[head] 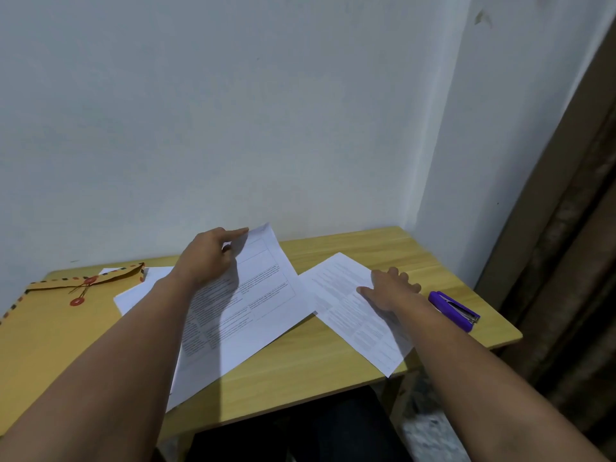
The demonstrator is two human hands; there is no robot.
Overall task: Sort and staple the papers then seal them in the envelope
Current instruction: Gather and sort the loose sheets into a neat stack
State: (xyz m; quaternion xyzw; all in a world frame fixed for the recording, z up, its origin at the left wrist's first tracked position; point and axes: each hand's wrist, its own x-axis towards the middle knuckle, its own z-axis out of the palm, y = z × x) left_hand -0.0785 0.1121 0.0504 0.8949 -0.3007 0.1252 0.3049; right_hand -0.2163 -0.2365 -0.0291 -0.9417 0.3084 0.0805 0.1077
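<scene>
Sorting appears barely under way: the left hand pinches the far edge of one printed sheet, the right hand lies flat on another sheet, while stapler and envelope rest untouched on the tabletop.

1 head-worn view, facing forward and down, close over the desk, wall behind
</scene>
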